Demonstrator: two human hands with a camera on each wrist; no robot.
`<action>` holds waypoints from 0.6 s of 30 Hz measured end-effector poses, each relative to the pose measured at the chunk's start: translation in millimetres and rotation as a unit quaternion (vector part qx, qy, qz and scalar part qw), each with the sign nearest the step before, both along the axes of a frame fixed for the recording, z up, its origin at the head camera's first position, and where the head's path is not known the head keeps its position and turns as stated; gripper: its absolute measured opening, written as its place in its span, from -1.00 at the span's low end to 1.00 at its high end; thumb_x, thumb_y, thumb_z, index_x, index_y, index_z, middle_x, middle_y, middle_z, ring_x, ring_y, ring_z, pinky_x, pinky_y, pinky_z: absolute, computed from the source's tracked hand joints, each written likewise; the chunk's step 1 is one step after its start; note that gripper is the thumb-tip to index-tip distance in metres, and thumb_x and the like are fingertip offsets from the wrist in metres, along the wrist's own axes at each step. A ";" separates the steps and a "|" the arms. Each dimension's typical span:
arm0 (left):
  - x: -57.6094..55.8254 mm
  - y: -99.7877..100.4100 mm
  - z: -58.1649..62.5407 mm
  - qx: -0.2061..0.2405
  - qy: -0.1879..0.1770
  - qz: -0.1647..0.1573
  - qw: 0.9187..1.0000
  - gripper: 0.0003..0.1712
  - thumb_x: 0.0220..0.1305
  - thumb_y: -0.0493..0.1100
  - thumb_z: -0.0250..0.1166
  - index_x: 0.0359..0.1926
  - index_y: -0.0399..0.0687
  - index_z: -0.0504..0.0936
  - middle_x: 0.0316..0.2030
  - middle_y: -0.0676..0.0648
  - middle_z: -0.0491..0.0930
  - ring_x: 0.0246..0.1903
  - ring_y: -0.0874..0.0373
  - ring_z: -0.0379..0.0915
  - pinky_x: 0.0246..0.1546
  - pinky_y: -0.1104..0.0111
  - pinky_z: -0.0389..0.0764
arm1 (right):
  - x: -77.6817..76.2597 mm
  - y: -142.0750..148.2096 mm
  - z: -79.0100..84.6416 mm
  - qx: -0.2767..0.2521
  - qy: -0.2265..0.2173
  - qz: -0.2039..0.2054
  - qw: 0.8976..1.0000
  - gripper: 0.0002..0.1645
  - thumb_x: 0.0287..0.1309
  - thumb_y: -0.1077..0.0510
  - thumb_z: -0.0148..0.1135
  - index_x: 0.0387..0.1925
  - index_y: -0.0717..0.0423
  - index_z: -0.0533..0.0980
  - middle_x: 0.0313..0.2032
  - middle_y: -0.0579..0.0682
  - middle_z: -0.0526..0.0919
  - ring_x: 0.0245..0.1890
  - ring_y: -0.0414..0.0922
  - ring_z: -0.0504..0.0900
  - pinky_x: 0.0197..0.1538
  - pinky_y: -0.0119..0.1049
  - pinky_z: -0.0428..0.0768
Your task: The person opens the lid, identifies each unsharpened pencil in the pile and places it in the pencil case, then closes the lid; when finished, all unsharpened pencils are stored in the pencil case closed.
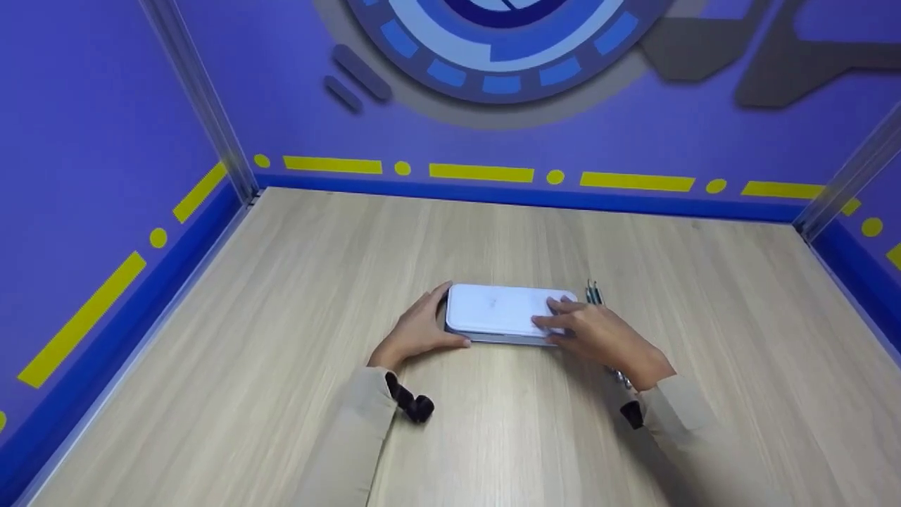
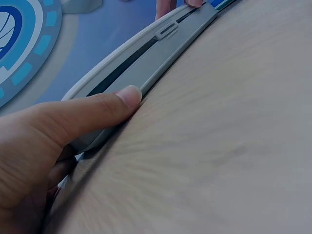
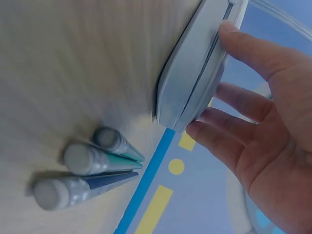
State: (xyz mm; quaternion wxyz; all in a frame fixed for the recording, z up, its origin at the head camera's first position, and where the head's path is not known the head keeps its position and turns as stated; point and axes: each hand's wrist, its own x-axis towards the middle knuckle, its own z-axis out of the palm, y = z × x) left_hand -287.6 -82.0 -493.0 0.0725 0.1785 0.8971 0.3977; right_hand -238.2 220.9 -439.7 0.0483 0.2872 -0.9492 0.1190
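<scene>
A pencil case (image 1: 496,310) with a white lid and grey sides lies flat on the table. My left hand (image 1: 415,327) grips its left end, with the thumb (image 2: 129,96) along the near side. A dark gap and a small clasp (image 2: 167,30) show between lid and base in the left wrist view. At the other end, my right hand (image 1: 598,334) holds the lid's corner; its thumb touches the seam and its fingertips rest on the top. Three pens (image 3: 83,158) lie beside the case, next to the right hand. The inside of the case is hidden.
The pale wooden table (image 1: 317,282) meets blue-purple panels (image 1: 450,141) with yellow dashes at the back and sides. Metal posts (image 1: 211,105) stand at the back corners. A black strap (image 1: 412,401) is at the left cuff.
</scene>
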 end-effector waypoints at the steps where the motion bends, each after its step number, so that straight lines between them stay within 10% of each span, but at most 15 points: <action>1: 0.1 0.2 -0.1 0.000 -0.002 0.000 1.000 0.31 -0.22 0.16 0.58 0.49 -0.04 0.04 0.45 -0.14 0.15 0.45 -0.20 -0.04 0.44 0.01 0.06 | 0.4 -0.2 -0.2 -0.002 -0.002 -0.004 1.000 -0.50 0.06 0.18 0.39 0.09 -0.13 0.59 0.19 0.17 0.54 0.23 0.18 0.48 0.14 0.02 0.52; 18: 2.6 -6.6 -3.6 -0.001 -0.021 -0.011 1.000 0.32 -0.17 0.22 0.54 0.52 0.06 -0.03 0.48 -0.12 0.07 0.48 -0.19 -0.17 0.46 -0.02 -0.03 | 6.8 -8.4 -11.1 -0.012 -0.027 -0.037 0.999 -0.51 0.13 0.14 0.34 0.13 -0.17 0.56 0.28 0.11 0.44 0.31 0.13 0.38 0.21 0.05 0.45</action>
